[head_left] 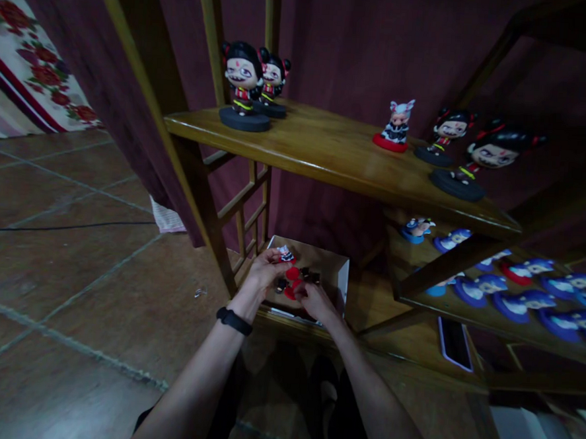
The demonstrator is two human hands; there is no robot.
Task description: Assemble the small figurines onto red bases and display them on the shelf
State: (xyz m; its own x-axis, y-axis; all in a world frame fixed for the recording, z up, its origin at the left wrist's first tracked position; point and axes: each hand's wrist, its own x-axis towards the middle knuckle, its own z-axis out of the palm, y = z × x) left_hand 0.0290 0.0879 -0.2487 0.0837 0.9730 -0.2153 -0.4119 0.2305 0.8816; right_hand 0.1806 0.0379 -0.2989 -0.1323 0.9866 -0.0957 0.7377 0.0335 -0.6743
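Observation:
Over a shallow cardboard box (338,255) with white edges, my left hand (264,268) is closed on a small white-haired figurine (286,252) with a red base. My right hand (312,299) reaches into the box from the right. Its curled fingers pinch at a red-based figurine (290,292), partly hidden by them. Another red round base (292,272) shows between the hands. Small dark figurines (310,275) lie in the box beside my right fingers, too dim to make out fully.
Above the box is a wooden shelf (317,145) with black-haired figurines (242,84) and one white-haired figurine (397,125) on it. Several blue figurines (480,288) stand on a lower shelf at right. A phone (455,343) lies below them. A wooden post (199,207) rises left of the box.

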